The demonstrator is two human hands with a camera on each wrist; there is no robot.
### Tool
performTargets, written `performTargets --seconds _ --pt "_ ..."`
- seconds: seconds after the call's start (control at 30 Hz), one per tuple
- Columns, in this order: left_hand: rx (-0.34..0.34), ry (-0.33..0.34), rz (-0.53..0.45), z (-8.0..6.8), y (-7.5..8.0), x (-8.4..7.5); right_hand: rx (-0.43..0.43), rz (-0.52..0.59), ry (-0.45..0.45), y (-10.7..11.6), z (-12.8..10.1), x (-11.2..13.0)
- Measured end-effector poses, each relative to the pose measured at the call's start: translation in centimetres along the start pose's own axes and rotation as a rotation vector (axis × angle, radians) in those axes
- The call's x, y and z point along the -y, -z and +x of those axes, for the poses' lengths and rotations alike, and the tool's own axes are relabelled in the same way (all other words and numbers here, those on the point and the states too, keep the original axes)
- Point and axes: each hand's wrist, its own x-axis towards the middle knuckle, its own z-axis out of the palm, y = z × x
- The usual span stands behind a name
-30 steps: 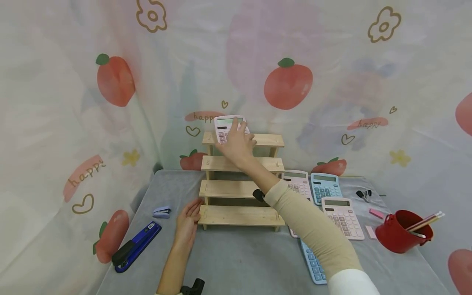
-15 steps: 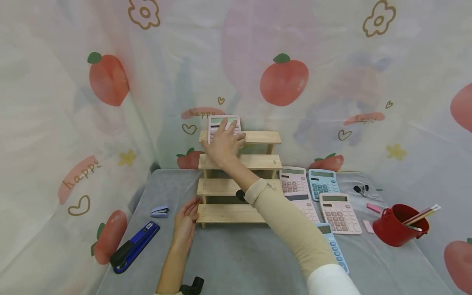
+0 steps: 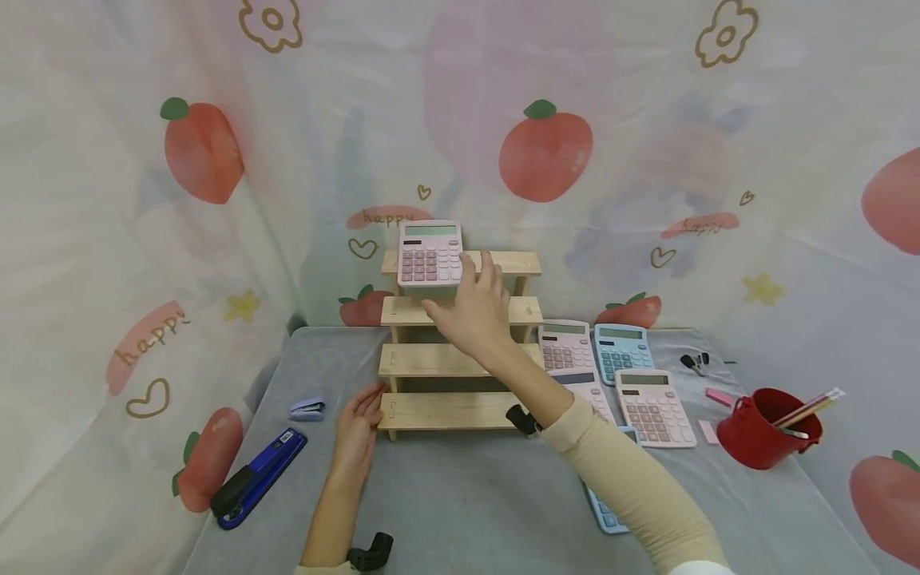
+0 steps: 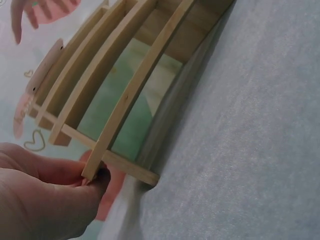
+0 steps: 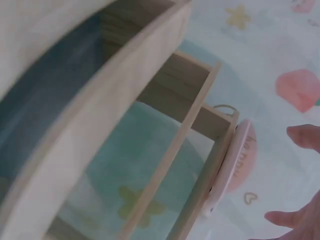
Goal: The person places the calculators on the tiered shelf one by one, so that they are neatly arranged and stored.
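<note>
Pink calculator stands on top step of wooden stepped rack, right hand just off it
Right hand hovers in front of rack's upper steps, fingers spread and relaxed, holding nothing, just right of and below calculator, not touching it. Left hand on grey table at rack's bottom-left corner, fingers lightly curled against lowest step's end. Right of rack: more pink and blue calculators, red cup with pencils. Left of rack: blue stapler, small lilac stapler
</note>
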Motion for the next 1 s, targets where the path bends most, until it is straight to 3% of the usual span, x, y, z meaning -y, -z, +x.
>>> performTargets --seconds 0.2,0.5,0.73,1.0 --pt "-0.009 0.006 -0.007 0.0 -0.1 -0.1 0.024 0.040 -0.006 2.2 -4.2 -4.2" --pt "-0.004 -0.004 -0.002 -0.1 0.0 0.1 0.066 -0.017 -0.074 4.5 -10.2 -10.6" --pt "-0.009 0.009 -0.012 0.0 0.3 0.0 0.067 -0.093 -0.133 5.2 -14.1 -14.8" --pt "-0.007 -0.001 -0.036 0.0 0.3 0.1 0.175 -0.171 -0.209 5.0 -18.7 -19.3"
